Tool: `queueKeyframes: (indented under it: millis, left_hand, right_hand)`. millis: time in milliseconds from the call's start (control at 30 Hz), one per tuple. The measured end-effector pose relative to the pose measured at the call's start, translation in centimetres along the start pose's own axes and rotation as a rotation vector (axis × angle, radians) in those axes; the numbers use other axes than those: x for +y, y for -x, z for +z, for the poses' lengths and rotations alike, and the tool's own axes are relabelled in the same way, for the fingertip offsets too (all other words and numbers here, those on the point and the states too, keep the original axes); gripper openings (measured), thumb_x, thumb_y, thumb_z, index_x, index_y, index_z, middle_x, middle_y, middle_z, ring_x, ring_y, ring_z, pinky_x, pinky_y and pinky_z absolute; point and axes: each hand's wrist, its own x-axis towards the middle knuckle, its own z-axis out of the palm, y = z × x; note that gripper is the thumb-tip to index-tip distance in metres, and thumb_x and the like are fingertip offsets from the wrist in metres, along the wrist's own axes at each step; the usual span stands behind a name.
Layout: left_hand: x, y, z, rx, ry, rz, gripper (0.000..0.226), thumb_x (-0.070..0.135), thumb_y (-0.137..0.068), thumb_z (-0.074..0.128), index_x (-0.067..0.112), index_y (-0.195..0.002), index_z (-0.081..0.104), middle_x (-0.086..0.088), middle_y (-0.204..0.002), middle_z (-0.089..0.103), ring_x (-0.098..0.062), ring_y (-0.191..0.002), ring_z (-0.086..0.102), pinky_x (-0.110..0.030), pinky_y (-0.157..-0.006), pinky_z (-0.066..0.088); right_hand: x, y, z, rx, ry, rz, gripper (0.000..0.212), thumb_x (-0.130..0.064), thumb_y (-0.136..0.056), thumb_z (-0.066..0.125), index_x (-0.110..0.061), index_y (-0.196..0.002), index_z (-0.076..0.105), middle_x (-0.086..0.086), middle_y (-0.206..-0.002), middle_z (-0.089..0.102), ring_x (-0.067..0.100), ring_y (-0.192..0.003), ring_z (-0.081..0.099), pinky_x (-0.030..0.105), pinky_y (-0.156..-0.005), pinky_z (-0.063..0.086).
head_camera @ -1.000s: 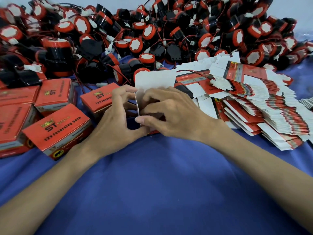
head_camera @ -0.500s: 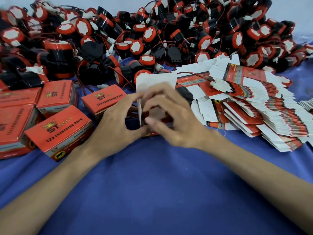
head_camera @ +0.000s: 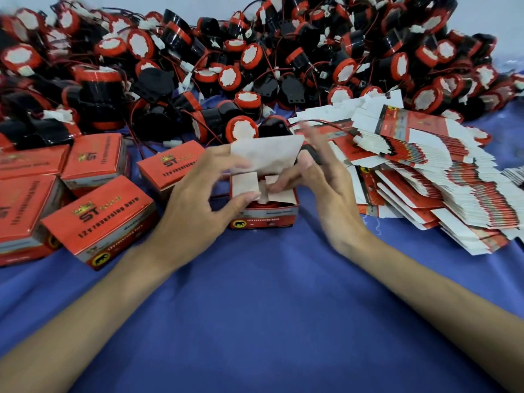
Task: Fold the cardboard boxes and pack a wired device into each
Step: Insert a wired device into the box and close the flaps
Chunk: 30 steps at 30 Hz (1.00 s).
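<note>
Red open box [head_camera: 265, 218]: is sitting on the blue surface [head_camera: 255, 321] between both hands in the head view; a red device [head_camera: 263, 205] is showing inside, under the side flaps [head_camera: 245, 182].
Lid flap [head_camera: 272, 157]: is standing up with its white inside facing the camera, not yet tucked.
Left hand [head_camera: 198, 199]: is gripping the box, with fingers curling onto the lid's left corner and the thumb pressing the left side flap down.
Right hand [head_camera: 323, 191]: is lying spread and loose, blurred, with one fingertip touching the right side flap; it is grasping nothing.
Step in hand: probably closing the packed box.
Doing it well: both side flaps should be lying flat over the device, with any wire pushed below them, before the lid is coming down. The left hand should be bracing the box wall so the lid's tongue slides inside the front panel instead of buckling.
Closed boxes [head_camera: 99, 219]: are lying just left of the left hand.
Flat boxes [head_camera: 425, 177]: are fanning out in a stack to the right.
Loose devices [head_camera: 255, 52]: are heaping along the far edge, wires tangling.
</note>
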Motion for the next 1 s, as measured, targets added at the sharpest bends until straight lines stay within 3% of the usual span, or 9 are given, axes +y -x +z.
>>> queueKeyframes:
  millis: [100,167,300,467,533,633,700,833,1000]
  left_hand:
    - [0.3,0.2,0.0,0.025,0.113,-0.06,0.061,0.027,-0.085,0.07,0.019,-0.133,0.034,0.031,-0.12,0.052,0.005,-0.114,0.055,-0.016,-0.097,0.045]
    - [0.4,0.1,-0.2,-0.029,0.06,-0.047,0.051,0.035,-0.089,0.066,0.016,-0.132,0.044,0.026,-0.122,0.054,0.004,-0.115,0.054,-0.019,-0.097,0.045]
    - [0.2,-0.1,-0.5,-0.096,-0.073,0.012,0.04,0.04,-0.096,0.047,0.013,-0.122,0.06,0.004,-0.123,0.058,-0.001,-0.117,0.051,-0.016,-0.1,0.038]
    - [0.0,-0.3,-0.6,-0.057,-0.102,0.041,0.032,0.023,-0.092,0.058,0.006,-0.119,0.064,0.001,-0.12,0.061,-0.007,-0.113,0.057,-0.023,-0.099,0.044]
    - [-0.1,-0.4,-0.8,-0.055,-0.129,0.108,0.031,0.021,-0.092,0.062,0.006,-0.119,0.063,-0.001,-0.118,0.062,-0.01,-0.111,0.058,-0.023,-0.098,0.045]
    - [-0.2,-0.5,-1.1,-0.051,-0.158,0.171,0.033,0.022,-0.091,0.06,0.004,-0.119,0.061,-0.001,-0.116,0.062,-0.009,-0.109,0.058,-0.021,-0.097,0.046]
    - [-0.4,-0.4,-1.2,-0.059,-0.17,0.193,0.03,0.02,-0.091,0.06,0.002,-0.114,0.066,-0.005,-0.115,0.064,-0.013,-0.107,0.062,-0.026,-0.096,0.048]
    - [-0.7,-0.1,-1.3,-0.118,-0.195,0.239,0.03,0.016,-0.09,0.057,-0.002,-0.113,0.066,-0.01,-0.121,0.063,-0.025,-0.115,0.061,-0.035,-0.1,0.047]
    - [-0.9,-0.2,-1.1,-0.299,-0.231,0.227,0.052,0.032,-0.091,0.057,0.001,-0.132,0.052,-0.009,-0.141,0.049,-0.025,-0.137,0.041,-0.04,-0.113,0.035]
  right_hand:
    - [-0.1,-0.2,0.1,0.025,0.023,0.001,0.02,-0.025,-0.094,0.048,-0.017,-0.095,0.066,-0.002,-0.069,0.071,0.013,-0.074,0.07,0.026,-0.077,0.053]
    - [0.1,0.0,0.0,0.02,-0.002,0.002,0.015,-0.017,-0.091,0.054,-0.015,-0.09,0.069,-0.008,-0.073,0.073,0.006,-0.075,0.07,0.018,-0.072,0.052]
    - [0.4,0.5,-0.7,-0.097,0.021,0.025,0.019,-0.01,-0.089,0.063,-0.024,-0.1,0.069,-0.012,-0.094,0.074,0.006,-0.094,0.069,0.019,-0.08,0.053]
    - [0.5,0.8,-0.4,-0.013,0.306,-0.095,0.029,-0.01,-0.085,0.07,-0.018,-0.112,0.068,-0.01,-0.105,0.069,-0.001,-0.101,0.065,0.016,-0.088,0.051]
    - [0.8,0.9,-0.4,0.06,0.562,-0.32,0.027,-0.016,-0.083,0.073,-0.009,-0.109,0.071,0.002,-0.097,0.073,0.011,-0.089,0.068,0.021,-0.081,0.053]
    - [1.4,0.7,-0.7,0.119,0.867,-0.55,0.025,-0.025,-0.086,0.07,-0.009,-0.105,0.074,0.01,-0.078,0.062,0.023,-0.071,0.052,0.036,-0.059,0.049]
    - [1.5,0.5,-1.1,0.066,0.846,-0.589,0.023,-0.021,-0.087,0.068,-0.008,-0.104,0.074,0.013,-0.075,0.047,0.02,-0.068,0.042,0.033,-0.053,0.042]
    - [1.6,0.3,-1.6,-0.146,0.7,-0.579,0.028,0.002,-0.085,0.064,-0.002,-0.112,0.068,0.004,-0.074,0.038,0.013,-0.065,0.036,0.011,-0.062,0.028]
    - [1.4,0.1,-1.4,-0.164,0.683,-0.592,0.029,0.008,-0.081,0.066,0.002,-0.11,0.068,0.006,-0.07,0.041,0.013,-0.063,0.036,0.013,-0.062,0.027]
